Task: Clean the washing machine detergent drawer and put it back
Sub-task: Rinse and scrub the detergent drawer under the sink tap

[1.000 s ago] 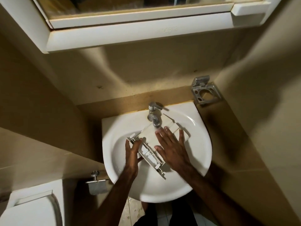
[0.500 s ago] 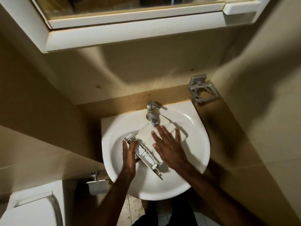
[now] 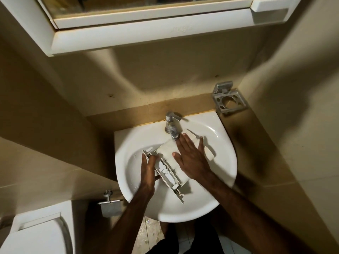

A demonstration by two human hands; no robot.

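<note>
The white plastic detergent drawer lies upside down and slantwise in the white corner sink, its far end under the chrome tap. Its front panel points toward the near rim. My left hand grips that front panel from the left, thumb over its edge. My right hand lies flat on the drawer's underside with fingers straight and spread, fingertips close to the tap spout. The drawer's compartments are hidden underneath.
A metal toothbrush holder is fixed to the wall at the back right. A white mirror cabinet hangs overhead. A toilet cistern and a metal paper holder sit at the lower left. Walls close in on both sides.
My right hand has slid a little along the drawer's underside toward the tap. My left hand keeps its hold on the front panel. The drawer stays in about the same place.
</note>
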